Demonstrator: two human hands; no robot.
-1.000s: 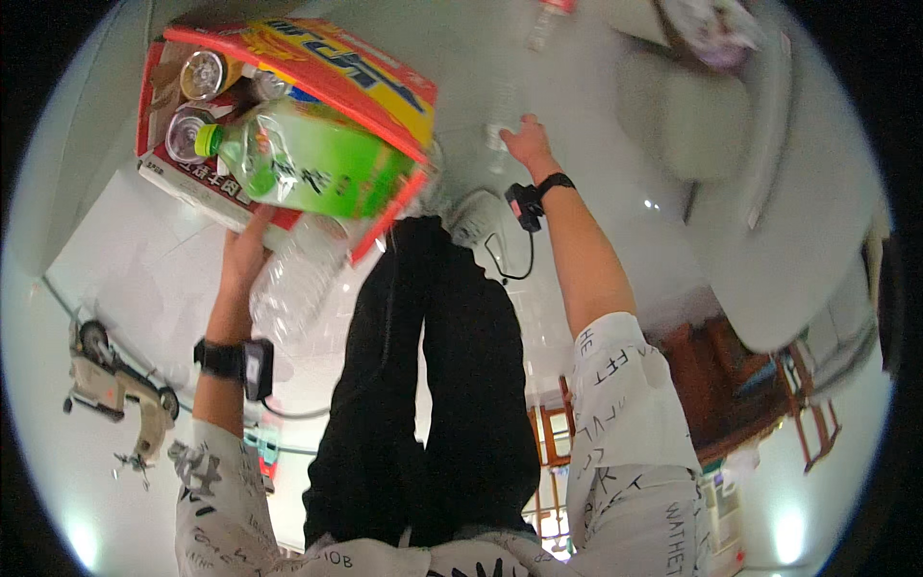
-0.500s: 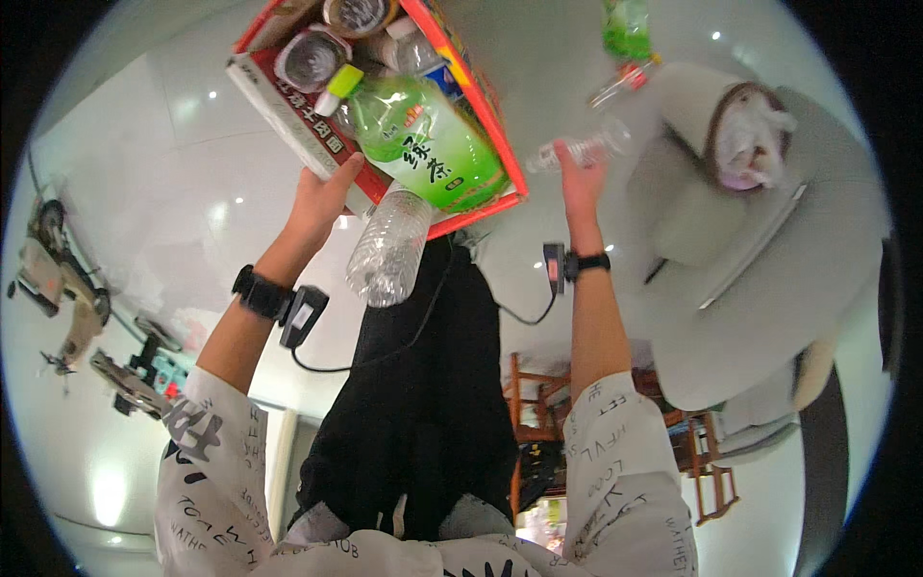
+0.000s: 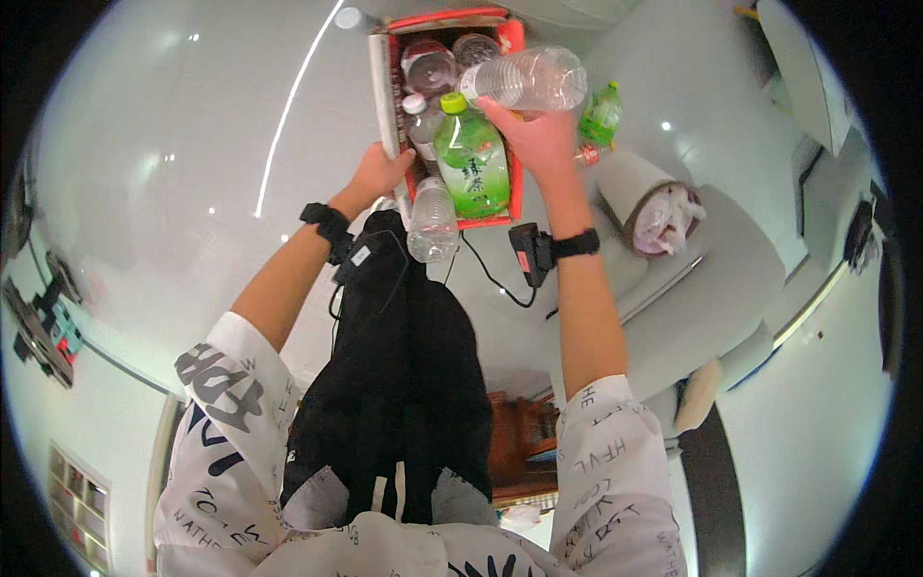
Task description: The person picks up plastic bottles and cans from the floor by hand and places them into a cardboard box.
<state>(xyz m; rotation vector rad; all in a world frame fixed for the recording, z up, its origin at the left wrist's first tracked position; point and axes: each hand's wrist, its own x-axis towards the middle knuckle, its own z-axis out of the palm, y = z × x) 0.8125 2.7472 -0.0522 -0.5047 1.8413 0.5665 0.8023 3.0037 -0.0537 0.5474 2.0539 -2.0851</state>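
Observation:
A red cardboard box (image 3: 516, 192) holds several plastic bottles. My left hand (image 3: 382, 171) is closed on its left wall, beside a pale flap (image 3: 384, 96). In my right hand (image 3: 540, 144) is a clear plastic bottle (image 3: 538, 79), tilted sideways over the box's right edge with its neck toward the inside. Inside lie a large green bottle (image 3: 471, 168) with a yellow-green cap and a smaller bottle (image 3: 420, 127) with a pale cap. Two round clear containers (image 3: 428, 67) sit at the far end. Another clear bottle (image 3: 433, 229) sticks out over the near edge.
Right of the box a green bottle (image 3: 602, 117) and a red-labelled bottle (image 3: 588, 154) lie on the floor. A bin lined with a plastic bag (image 3: 665, 217) stands by a large grey seat (image 3: 726, 279). A clear container (image 3: 354, 17) is beyond the box's far left corner.
My right hand has carried the clear bottle from beside the box to over its right edge. The box, with my left hand on it, now appears straighter and farther away.

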